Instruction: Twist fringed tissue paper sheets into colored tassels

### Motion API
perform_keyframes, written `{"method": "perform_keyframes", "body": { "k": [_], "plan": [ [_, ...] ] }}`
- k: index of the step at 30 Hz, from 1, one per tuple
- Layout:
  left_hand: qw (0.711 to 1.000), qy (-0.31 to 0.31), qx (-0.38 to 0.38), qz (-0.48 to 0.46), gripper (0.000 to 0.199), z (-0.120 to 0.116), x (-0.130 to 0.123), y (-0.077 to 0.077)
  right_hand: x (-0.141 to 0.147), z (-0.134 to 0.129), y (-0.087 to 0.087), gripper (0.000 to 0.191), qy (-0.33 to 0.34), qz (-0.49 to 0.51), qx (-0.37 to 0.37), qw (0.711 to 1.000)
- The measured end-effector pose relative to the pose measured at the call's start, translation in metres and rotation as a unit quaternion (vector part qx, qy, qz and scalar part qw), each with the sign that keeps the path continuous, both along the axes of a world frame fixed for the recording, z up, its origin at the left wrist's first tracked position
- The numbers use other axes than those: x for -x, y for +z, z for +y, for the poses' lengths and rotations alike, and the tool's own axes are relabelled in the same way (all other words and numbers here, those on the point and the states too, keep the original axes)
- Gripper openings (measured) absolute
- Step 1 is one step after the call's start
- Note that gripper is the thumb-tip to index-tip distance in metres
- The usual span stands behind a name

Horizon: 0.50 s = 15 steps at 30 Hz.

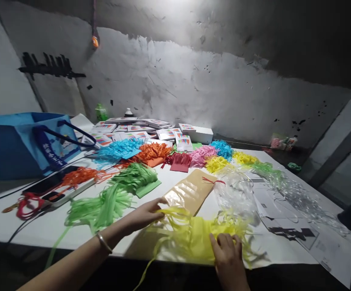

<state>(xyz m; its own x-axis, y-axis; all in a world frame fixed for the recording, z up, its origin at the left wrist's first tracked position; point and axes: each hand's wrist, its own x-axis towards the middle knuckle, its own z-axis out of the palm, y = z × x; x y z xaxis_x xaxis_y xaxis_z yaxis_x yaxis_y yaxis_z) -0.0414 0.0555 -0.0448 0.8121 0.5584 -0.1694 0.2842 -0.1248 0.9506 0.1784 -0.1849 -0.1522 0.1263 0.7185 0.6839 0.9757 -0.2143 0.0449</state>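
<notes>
At the table's front edge lies a yellow tissue-paper tassel fringe (201, 234), a solid band in its middle and cut strips at both sides. My left hand (149, 214), with a bangle on its wrist, pinches yellow strips at the fringe's left end. Curled fingers of my right hand (228, 254) grip the right part of the band, thumb toward the middle. Just behind the fringe is a shiny tan envelope-like sheet (190, 190). A clear plastic bag (236, 190) lies to its right, near a red tie (213, 180).
Green fringes (135, 178) lie left of centre. Orange (155, 153), dark red (180, 161), pink and blue ones line the back, before stacked printed packets (160, 134). A blue bag (8, 145) stands at left, near a phone (49, 182). Clear strips (308, 202) spread at right.
</notes>
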Motion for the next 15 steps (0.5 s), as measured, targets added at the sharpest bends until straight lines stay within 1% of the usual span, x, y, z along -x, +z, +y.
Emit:
{"method": "perform_keyframes", "body": {
  "k": [1, 2, 3, 4, 5, 6, 7, 8, 9, 11, 13, 15],
  "plan": [
    [0.997, 0.031, -0.063, -0.013, 0.044, 0.000, 0.008, -0.001, 0.004, 0.007, -0.007, 0.048, -0.001, 0.012, 0.010, 1.000],
    [0.988, 0.051, -0.145, -0.032, 0.043, -0.005, 0.013, -0.004, 0.007, 0.012, -0.011, 0.050, -0.003, 0.020, 0.018, 1.000],
    [0.967, 0.049, -0.243, -0.051, 0.042, -0.014, 0.015, -0.009, 0.009, 0.016, -0.012, 0.052, -0.004, 0.025, 0.025, 0.999],
    [0.937, 0.026, -0.342, -0.065, 0.041, -0.027, 0.013, -0.016, 0.011, 0.019, -0.011, 0.054, -0.003, 0.030, 0.033, 0.999],
    [0.899, -0.016, -0.432, -0.074, 0.042, -0.040, 0.008, -0.026, 0.012, 0.021, -0.009, 0.055, 0.002, 0.032, 0.040, 0.999],
    [0.869, -0.071, -0.484, -0.071, 0.048, -0.054, 0.000, -0.037, 0.014, 0.023, -0.006, 0.057, 0.012, 0.033, 0.048, 0.998],
    [0.848, -0.116, -0.513, -0.058, 0.057, -0.067, -0.009, -0.049, 0.016, 0.024, -0.004, 0.059, 0.025, 0.031, 0.051, 0.998],
    [0.837, -0.136, -0.529, -0.039, 0.059, -0.077, -0.018, -0.061, 0.017, 0.025, -0.001, 0.061, 0.039, 0.026, 0.056, 0.997],
    [0.833, -0.144, -0.534, -0.018, 0.055, -0.085, -0.026, -0.072, 0.019, 0.025, 0.000, 0.062, 0.045, 0.024, 0.054, 0.997],
    [0.833, -0.143, -0.534, 0.006, 0.041, -0.091, -0.036, -0.089, 0.015, 0.022, 0.001, 0.061, 0.027, 0.028, 0.035, 0.999],
    [0.834, -0.140, -0.534, -0.002, 0.029, -0.089, -0.039, -0.096, 0.001, 0.012, 0.000, 0.059, -0.011, 0.025, 0.015, 1.000],
    [0.834, -0.138, -0.533, -0.025, 0.022, -0.084, -0.036, -0.095, -0.025, -0.006, -0.003, 0.056, -0.046, 0.004, 0.006, 0.999]
  ]
}}
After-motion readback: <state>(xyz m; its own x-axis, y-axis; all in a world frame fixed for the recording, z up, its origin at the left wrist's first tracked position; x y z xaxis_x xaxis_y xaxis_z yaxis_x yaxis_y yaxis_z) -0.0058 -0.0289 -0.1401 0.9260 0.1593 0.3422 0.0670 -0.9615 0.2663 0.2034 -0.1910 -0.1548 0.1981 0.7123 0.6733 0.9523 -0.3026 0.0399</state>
